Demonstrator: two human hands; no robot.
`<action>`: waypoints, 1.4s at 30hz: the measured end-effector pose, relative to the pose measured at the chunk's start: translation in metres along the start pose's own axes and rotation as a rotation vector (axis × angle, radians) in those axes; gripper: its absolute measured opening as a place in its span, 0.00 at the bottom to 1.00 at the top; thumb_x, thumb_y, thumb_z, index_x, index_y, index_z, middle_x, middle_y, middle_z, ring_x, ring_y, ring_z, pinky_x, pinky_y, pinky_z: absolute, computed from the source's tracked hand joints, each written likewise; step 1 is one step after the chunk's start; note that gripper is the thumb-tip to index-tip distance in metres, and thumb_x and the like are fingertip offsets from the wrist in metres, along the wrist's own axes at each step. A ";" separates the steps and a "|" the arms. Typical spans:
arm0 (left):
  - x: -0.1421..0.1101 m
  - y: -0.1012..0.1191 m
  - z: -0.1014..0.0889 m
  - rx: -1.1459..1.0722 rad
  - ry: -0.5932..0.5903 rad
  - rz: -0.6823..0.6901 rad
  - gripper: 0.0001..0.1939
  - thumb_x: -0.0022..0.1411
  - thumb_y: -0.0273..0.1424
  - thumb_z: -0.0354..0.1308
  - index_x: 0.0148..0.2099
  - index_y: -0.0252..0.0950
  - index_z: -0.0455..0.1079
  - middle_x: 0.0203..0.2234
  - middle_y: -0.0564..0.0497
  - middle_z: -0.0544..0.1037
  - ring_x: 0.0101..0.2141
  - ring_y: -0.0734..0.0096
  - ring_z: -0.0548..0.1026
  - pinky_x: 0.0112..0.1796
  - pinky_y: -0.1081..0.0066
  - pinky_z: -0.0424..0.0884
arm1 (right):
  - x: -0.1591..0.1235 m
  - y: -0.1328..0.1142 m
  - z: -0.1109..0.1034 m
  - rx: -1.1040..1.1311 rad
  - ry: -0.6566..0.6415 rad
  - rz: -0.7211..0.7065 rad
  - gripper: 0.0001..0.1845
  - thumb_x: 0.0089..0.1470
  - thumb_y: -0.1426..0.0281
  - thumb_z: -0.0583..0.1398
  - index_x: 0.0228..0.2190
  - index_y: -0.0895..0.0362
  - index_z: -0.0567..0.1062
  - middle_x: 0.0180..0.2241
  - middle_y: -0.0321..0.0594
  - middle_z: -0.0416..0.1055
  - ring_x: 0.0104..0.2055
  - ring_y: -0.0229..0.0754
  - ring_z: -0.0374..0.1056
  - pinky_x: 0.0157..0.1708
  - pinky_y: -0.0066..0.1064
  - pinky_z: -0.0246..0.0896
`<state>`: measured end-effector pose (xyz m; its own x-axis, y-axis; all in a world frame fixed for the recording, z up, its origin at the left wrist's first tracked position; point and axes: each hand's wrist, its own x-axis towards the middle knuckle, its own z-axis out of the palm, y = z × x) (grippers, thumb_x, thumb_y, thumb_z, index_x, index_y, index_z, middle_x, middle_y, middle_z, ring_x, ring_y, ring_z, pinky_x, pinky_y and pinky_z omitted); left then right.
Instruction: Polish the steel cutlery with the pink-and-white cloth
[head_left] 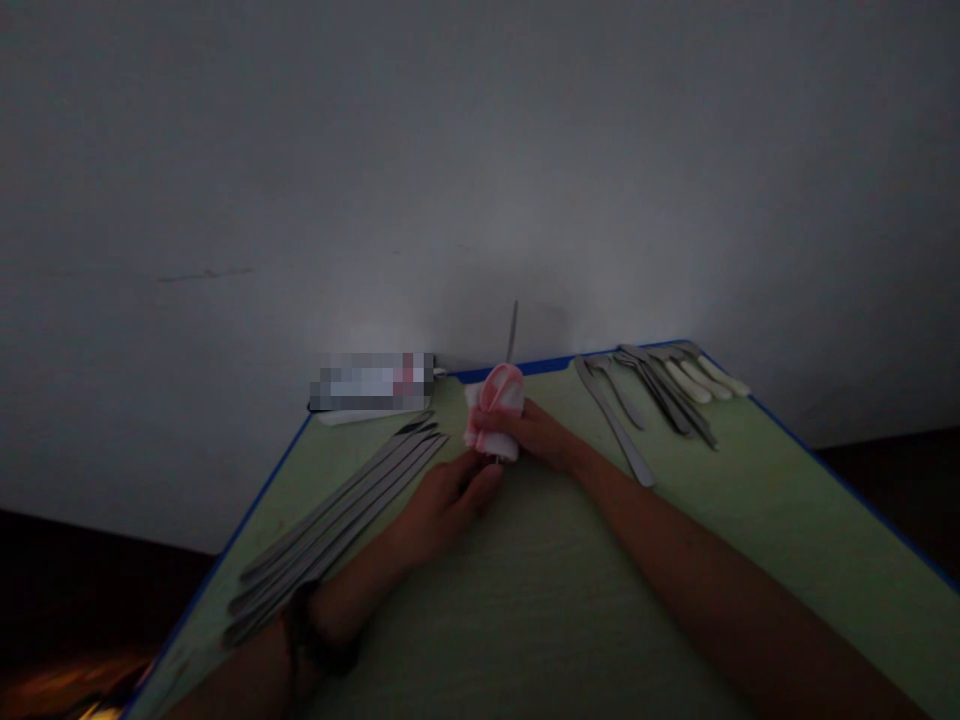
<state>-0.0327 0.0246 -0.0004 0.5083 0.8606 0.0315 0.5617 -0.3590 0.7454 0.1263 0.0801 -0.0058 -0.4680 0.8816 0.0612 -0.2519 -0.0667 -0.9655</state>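
Note:
A pink and white cloth (495, 395) is bunched in my right hand (529, 432), its fingers closed around it. A thin metal utensil (513, 332) sticks up out of the cloth's top, nearly upright; the cloth hides its middle, and I cannot make out its kind. My left hand (457, 495) is closed just below the cloth, pinching what seems to be the utensil's lower end. Several table knives (337, 520) lie side by side to the left. On the right are a single table knife (616, 425) and a shorter utensil (619, 393), which may be a spoon or fork.
At the far right of the green table (555, 610) lie more metal cutlery (664, 390) and several pieces with white handles (697, 380). A device with a blurred-out screen (371, 382) stands at the back left. The wall (480, 180) rises behind the table's blue edge.

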 end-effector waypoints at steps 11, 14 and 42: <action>-0.002 -0.003 -0.002 0.046 -0.142 0.023 0.19 0.67 0.39 0.45 0.27 0.34 0.65 0.18 0.56 0.69 0.21 0.76 0.67 0.24 0.76 0.59 | 0.003 0.006 -0.004 -0.029 0.011 -0.027 0.16 0.46 0.58 0.63 0.28 0.60 0.73 0.25 0.36 0.70 0.25 0.34 0.63 0.26 0.26 0.57; 0.000 -0.001 -0.001 0.020 -0.095 0.003 0.19 0.67 0.39 0.44 0.29 0.34 0.66 0.19 0.55 0.71 0.21 0.76 0.69 0.26 0.76 0.61 | 0.002 0.005 -0.005 -0.094 -0.027 -0.008 0.18 0.46 0.57 0.63 0.29 0.60 0.74 0.28 0.38 0.71 0.27 0.35 0.64 0.28 0.26 0.58; -0.002 0.003 -0.004 0.045 -0.131 -0.014 0.17 0.63 0.38 0.47 0.25 0.36 0.60 0.17 0.58 0.63 0.19 0.77 0.62 0.21 0.77 0.55 | 0.004 0.009 -0.005 -0.093 0.108 -0.033 0.21 0.47 0.51 0.60 0.26 0.58 0.71 0.23 0.36 0.68 0.22 0.35 0.60 0.22 0.26 0.54</action>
<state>-0.0346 0.0234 0.0043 0.5793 0.8123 -0.0684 0.5966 -0.3653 0.7146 0.1258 0.0855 -0.0159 -0.3654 0.9282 0.0704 -0.1841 0.0021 -0.9829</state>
